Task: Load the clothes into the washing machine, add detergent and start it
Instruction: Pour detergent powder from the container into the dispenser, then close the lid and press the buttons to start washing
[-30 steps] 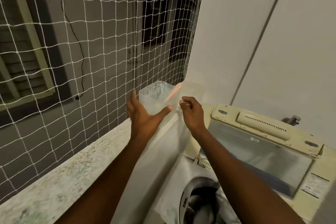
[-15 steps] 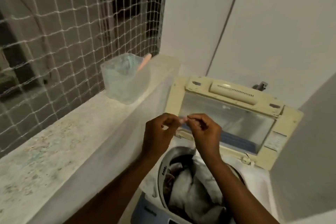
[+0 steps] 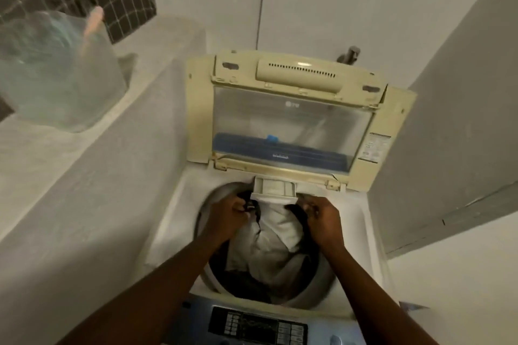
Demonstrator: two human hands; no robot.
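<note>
Clothes (image 3: 276, 244): in drum, below both hands.
L hand (image 3: 228, 214): curled, contents unclear.
R hand (image 3: 322, 218): same.
Drawer (image 3: 276, 189): between, just beyond.

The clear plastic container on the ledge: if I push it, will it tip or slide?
The clear plastic container looks thin-walled and mostly empty, so it is probably light and would slide easily. It stands near the edge of the ledge, so a push could send it off. The pink handle leaning inside may shift.

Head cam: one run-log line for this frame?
lid up | clothes in drum | left hand, right hand over drum by drawer, grip unclear | container on ledge
</note>
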